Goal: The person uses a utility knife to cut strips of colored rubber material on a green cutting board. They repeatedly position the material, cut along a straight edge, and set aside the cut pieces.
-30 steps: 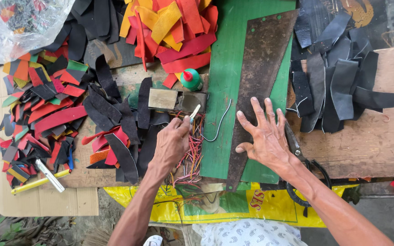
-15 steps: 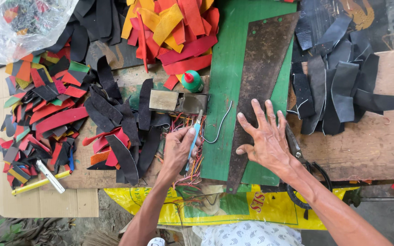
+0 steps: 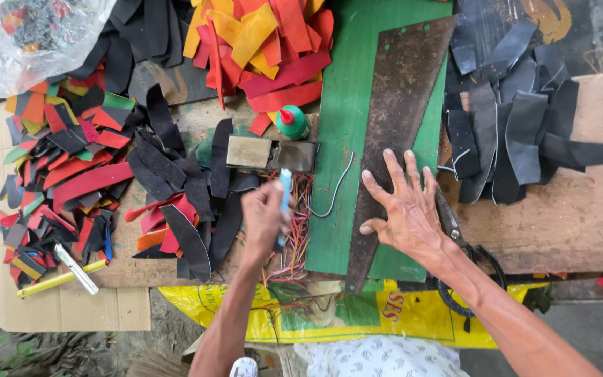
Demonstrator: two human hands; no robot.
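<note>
- The left hand [image 3: 263,216] is clenched round a slim light-blue tool [image 3: 284,202], which looks like a small knife or brush (too small to tell), its tip pointing up toward the grey block [image 3: 271,153] near the bench's middle.
- The right hand [image 3: 406,209] lies flat and released, fingers spread, pressing on the rusty metal plate [image 3: 399,119] that rests on the green mat [image 3: 347,139].
- Step in hand, as I judge it: the tool is lifted and ready while the right hand steadies the plate; nothing is being cut or glued yet.
- Any further work with the tool would call for bringing its tip down onto a strip or the mat, with the plate kept from sliding.
- Both forearms come in from the bench's near edge; the left wrist is bent inward over a tangle of thin wires [image 3: 294,237].
- A green glue bottle [image 3: 292,122] stands just beyond the block; black strips [image 3: 518,132] pile toward the right edge, red and orange ones [image 3: 273,56] at the far edge.
</note>
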